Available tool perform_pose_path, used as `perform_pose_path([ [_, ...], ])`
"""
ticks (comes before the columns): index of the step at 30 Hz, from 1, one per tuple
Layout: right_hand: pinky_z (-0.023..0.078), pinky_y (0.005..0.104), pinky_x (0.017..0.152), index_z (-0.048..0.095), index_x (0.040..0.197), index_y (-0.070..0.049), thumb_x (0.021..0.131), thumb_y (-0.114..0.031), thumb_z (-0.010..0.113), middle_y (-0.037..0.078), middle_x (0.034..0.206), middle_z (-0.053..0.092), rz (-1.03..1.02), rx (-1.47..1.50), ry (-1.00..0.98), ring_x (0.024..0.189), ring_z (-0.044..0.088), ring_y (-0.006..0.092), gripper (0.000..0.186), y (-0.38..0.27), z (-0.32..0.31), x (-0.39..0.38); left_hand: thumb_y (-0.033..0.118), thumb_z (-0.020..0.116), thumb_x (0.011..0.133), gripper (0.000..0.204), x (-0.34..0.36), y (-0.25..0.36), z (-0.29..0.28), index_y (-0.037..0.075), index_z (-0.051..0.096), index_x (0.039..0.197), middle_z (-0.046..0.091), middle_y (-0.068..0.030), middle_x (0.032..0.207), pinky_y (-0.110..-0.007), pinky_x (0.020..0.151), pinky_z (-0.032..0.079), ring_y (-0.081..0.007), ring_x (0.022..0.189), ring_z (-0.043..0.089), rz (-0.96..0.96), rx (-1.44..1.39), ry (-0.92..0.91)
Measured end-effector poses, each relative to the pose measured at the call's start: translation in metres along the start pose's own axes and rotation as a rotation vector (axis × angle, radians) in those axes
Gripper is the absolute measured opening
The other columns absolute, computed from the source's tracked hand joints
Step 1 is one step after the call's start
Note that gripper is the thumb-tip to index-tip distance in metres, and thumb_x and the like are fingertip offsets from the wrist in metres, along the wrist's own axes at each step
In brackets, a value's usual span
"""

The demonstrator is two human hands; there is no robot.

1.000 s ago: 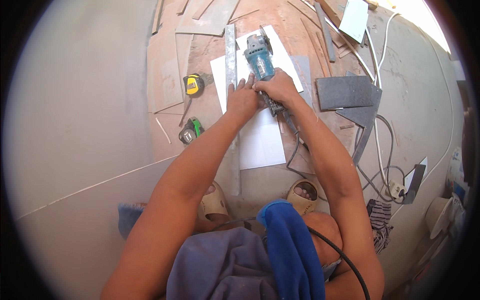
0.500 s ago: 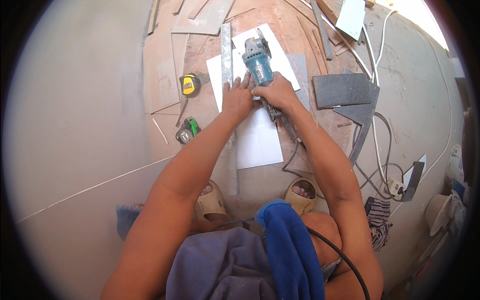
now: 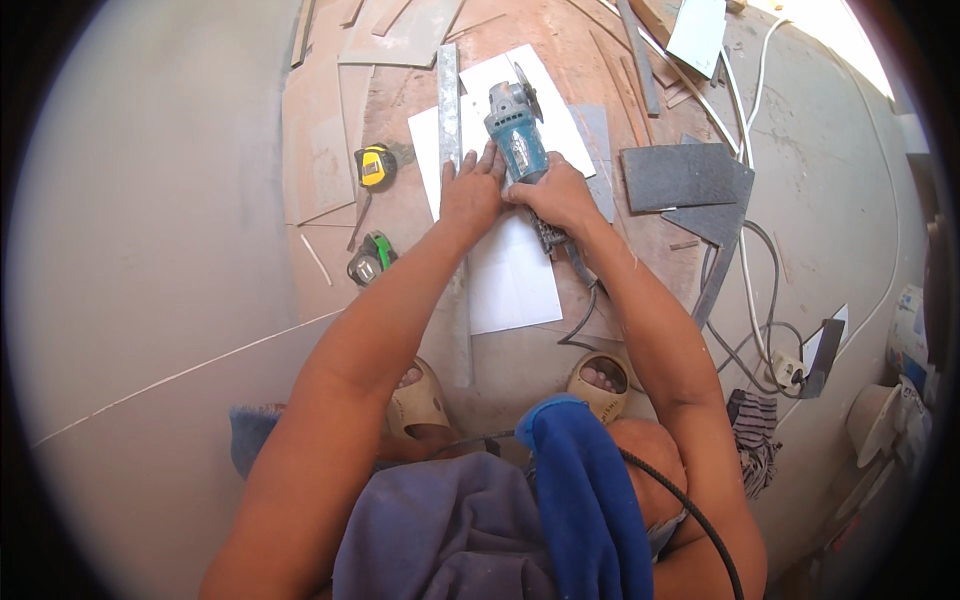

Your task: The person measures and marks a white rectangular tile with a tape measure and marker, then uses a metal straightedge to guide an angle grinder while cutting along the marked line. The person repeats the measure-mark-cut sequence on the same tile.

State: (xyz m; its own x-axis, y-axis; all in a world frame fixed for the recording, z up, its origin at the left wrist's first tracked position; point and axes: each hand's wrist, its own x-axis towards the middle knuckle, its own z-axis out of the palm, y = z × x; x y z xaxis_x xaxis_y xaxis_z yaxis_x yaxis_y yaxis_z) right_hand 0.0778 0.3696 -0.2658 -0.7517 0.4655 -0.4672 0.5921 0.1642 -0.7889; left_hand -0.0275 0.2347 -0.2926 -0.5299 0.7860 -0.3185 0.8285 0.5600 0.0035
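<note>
faded grey-purple garment (image 3: 430, 525) — bright blue fabric (image 3: 590, 490) beside it — tan open-toed sandals (image 3: 415, 403)

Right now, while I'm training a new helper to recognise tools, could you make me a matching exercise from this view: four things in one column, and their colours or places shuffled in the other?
Things:
1. Angle grinder
2. Metal bar
3. Upper tape measure
4. Lower tape measure

Colours or places:
A. Pale grey, lying lengthwise over white sheets
B. Grey with bright green
C. Teal body, gripped by the right hand
D. Yellow and black

Right pairs: 1-C, 2-A, 3-D, 4-B
</note>
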Motion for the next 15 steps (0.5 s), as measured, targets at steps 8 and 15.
perform_pose_path([
  [8, 0.056, 0.0373, 0.081, 0.053, 0.115, 0.016, 0.063, -0.034, 0.077, 0.031, 0.098, 0.068, 0.028, -0.001, -0.033, 0.092, 0.070, 0.0374, 0.076, 0.000, -0.002, -0.005, 0.040, 0.064, 0.088, 0.062, -0.004, 0.003, -0.006, 0.010, 0.052, 0.140, 0.037, -0.0125, 0.157, -0.058, 0.115, 0.026, -0.0328, 0.143, 0.037, 0.000, -0.040, 0.025],
  [15, 0.055, 0.0387, 0.084, 0.053, 0.116, 0.015, 0.065, -0.035, 0.078, 0.030, 0.100, 0.068, 0.028, 0.007, -0.035, 0.095, 0.069, 0.0383, 0.075, 0.003, -0.003, -0.013, 0.037, 0.066, 0.087, 0.061, -0.003, 0.005, -0.009, 0.010, 0.052, 0.140, 0.038, -0.0112, 0.157, -0.057, 0.115, 0.026, -0.0317, 0.144, 0.036, -0.006, 0.011, -0.006],
])
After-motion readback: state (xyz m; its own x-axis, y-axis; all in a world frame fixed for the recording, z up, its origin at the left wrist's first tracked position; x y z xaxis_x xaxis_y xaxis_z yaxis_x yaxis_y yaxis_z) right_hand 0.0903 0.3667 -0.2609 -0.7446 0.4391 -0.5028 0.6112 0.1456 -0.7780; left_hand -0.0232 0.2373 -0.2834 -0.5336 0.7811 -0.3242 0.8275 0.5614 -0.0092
